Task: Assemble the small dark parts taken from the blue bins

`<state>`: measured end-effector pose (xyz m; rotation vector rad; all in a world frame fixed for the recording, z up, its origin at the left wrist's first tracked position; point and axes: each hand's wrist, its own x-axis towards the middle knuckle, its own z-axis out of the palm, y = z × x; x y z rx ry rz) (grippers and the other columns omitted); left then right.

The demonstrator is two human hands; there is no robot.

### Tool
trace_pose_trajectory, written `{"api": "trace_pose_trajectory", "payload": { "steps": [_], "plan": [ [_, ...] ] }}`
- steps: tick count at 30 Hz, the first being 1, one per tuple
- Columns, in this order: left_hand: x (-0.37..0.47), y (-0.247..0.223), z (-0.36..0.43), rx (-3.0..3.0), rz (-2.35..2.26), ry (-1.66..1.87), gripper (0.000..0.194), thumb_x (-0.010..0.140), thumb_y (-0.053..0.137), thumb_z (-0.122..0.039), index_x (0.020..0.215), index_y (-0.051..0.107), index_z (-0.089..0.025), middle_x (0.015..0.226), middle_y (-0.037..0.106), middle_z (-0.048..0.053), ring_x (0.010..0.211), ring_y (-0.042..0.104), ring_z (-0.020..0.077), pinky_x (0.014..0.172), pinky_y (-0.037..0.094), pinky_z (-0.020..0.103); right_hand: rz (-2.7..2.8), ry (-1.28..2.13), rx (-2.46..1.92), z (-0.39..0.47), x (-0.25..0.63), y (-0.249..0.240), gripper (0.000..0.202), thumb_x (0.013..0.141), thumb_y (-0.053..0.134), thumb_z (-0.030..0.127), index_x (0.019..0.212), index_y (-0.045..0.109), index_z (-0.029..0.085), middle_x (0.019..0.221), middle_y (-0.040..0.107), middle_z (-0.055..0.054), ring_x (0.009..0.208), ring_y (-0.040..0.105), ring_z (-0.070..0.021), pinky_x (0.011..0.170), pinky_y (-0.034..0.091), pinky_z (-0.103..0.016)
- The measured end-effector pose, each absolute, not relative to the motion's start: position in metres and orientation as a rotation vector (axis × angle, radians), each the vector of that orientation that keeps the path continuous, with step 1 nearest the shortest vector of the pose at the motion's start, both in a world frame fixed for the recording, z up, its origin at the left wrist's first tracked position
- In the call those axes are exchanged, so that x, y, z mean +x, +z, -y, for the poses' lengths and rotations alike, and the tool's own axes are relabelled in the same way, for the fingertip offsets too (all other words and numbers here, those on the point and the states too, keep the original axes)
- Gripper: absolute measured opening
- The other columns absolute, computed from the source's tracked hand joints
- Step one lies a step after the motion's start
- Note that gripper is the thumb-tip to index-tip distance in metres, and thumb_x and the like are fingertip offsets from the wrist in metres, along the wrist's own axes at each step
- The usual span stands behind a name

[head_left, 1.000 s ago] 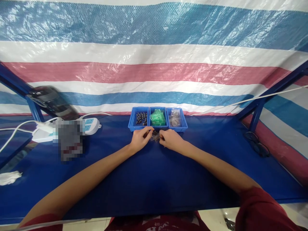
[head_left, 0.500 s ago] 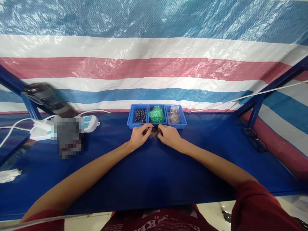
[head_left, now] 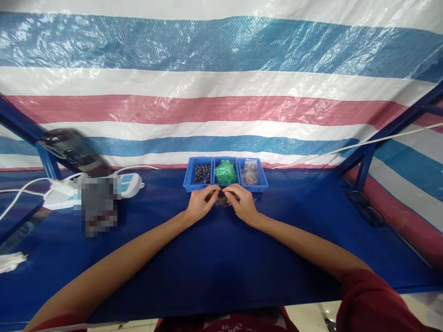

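Just in front of the blue bins, my left hand [head_left: 200,203] and my right hand [head_left: 243,203] meet with fingertips pinched close together. Whatever lies between the fingertips is too small to name. A small dark, partly clear bundle [head_left: 222,199] lies on the table beneath the fingers. The left bin [head_left: 188,184] holds several small dark metallic pieces [head_left: 202,173]. Green plastic packets [head_left: 225,171] fill the middle bin. In the right bin [head_left: 263,184] are clear bags with greyish contents [head_left: 249,174].
A white power strip [head_left: 129,185] with cables, a blurred dark object [head_left: 99,205] and a dark bottle [head_left: 76,150] stand at the left. White tissue [head_left: 12,262] lies at the left edge. Glasses [head_left: 367,208] rest at the right. Blue frame bars flank the blue table [head_left: 221,263].
The view has tilted up a little, so everything appears lower. My right fingertips have moved closer to my left ones, over the dark bundle.
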<state>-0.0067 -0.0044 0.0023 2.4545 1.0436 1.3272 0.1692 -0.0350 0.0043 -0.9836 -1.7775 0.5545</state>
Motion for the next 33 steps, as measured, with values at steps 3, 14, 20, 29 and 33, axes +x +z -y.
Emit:
{"api": "trace_pose_trajectory", "payload": {
  "steps": [3, 14, 20, 29, 33],
  "plan": [
    [-0.0058, 0.0033, 0.0049, 2.453, -1.055, 1.334, 0.014, 0.089, 0.051, -0.024, 0.090, 0.063, -0.017, 0.053, 0.054, -0.005, 0.044, 0.046, 0.0050, 0.047, 0.035, 0.016, 1.754, 0.578, -0.973, 0.0324, 0.1687, -0.0015, 0.018, 0.092, 0.046, 0.027, 0.096, 0.062, 0.019, 0.090, 0.060, -0.006, 0.072, 0.058, -0.0141, 0.065, 0.048, -0.026],
    [-0.0052, 0.0057, 0.0054, 2.451, -1.072, 1.304, 0.015, 0.089, 0.050, -0.026, 0.090, 0.062, -0.017, 0.053, 0.052, -0.005, 0.043, 0.046, 0.0052, 0.047, 0.036, 0.017, 1.768, 0.541, -0.960, 0.0318, 0.1709, 0.0021, 0.019, 0.093, 0.045, 0.028, 0.097, 0.062, 0.020, 0.093, 0.058, -0.006, 0.080, 0.058, -0.0158, 0.069, 0.049, -0.028],
    [-0.0036, 0.0048, 0.0060, 2.427, -1.088, 1.314, 0.014, 0.088, 0.051, -0.025, 0.090, 0.063, -0.017, 0.053, 0.053, -0.005, 0.044, 0.045, 0.0052, 0.048, 0.036, 0.017, 1.721, 0.509, -0.979, 0.0312, 0.1712, -0.0002, 0.017, 0.090, 0.049, 0.029, 0.094, 0.061, 0.019, 0.090, 0.053, -0.006, 0.072, 0.055, -0.0135, 0.063, 0.048, -0.025],
    [-0.0060, 0.0022, 0.0037, 2.392, -1.082, 1.294, 0.018, 0.090, 0.049, -0.028, 0.098, 0.060, -0.017, 0.074, 0.064, -0.001, 0.052, 0.053, 0.0068, 0.053, 0.041, 0.018, 1.674, 0.591, -0.988, 0.0323, 0.1698, -0.0036, 0.016, 0.089, 0.049, 0.030, 0.094, 0.060, 0.019, 0.086, 0.062, -0.004, 0.071, 0.060, -0.0142, 0.064, 0.049, -0.026],
    [-0.0059, 0.0034, 0.0026, 2.395, -1.050, 1.286, 0.018, 0.090, 0.049, -0.028, 0.099, 0.060, -0.017, 0.088, 0.064, 0.003, 0.055, 0.052, 0.0064, 0.057, 0.043, 0.019, 1.645, 0.625, -0.999, 0.0324, 0.1694, -0.0043, 0.016, 0.088, 0.051, 0.030, 0.092, 0.061, 0.018, 0.084, 0.064, -0.004, 0.068, 0.062, -0.0142, 0.063, 0.050, -0.026]
  ]
}}
